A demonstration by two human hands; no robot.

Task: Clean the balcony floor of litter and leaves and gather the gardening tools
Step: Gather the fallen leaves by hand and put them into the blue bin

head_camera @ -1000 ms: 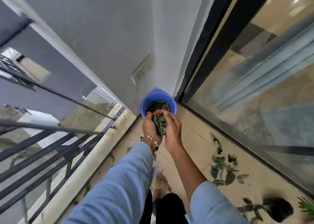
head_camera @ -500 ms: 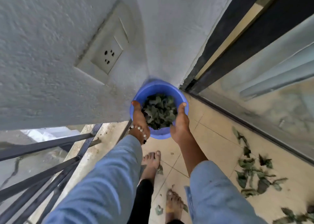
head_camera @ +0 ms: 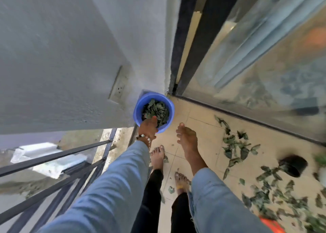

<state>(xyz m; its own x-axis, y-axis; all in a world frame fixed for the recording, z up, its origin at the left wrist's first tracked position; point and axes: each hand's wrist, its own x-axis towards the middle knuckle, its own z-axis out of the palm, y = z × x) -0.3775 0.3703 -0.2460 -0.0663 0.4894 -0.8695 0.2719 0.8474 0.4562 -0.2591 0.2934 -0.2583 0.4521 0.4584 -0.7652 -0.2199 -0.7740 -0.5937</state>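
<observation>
**Blue bucket of leaves in the balcony corner**

The tiled balcony floor (head_camera: 202, 126) carries scattered green leaves (head_camera: 236, 149) along the glass door (head_camera: 264, 73), thickest toward the lower right. In the corner where the grey wall (head_camera: 70, 56) meets the door frame stands a blue bucket (head_camera: 170, 109), partly filled with dark green leaves (head_camera: 157, 111). A black pot (head_camera: 292, 165) lies tipped on its side among the loose leaves at the right; what it holds cannot be made out. The left hand (head_camera: 148, 128) grips the bucket's near rim, thumb reaching inside. The right hand (head_camera: 187, 137) hangs just beside the bucket, fingers relaxed, holding nothing.
</observation>
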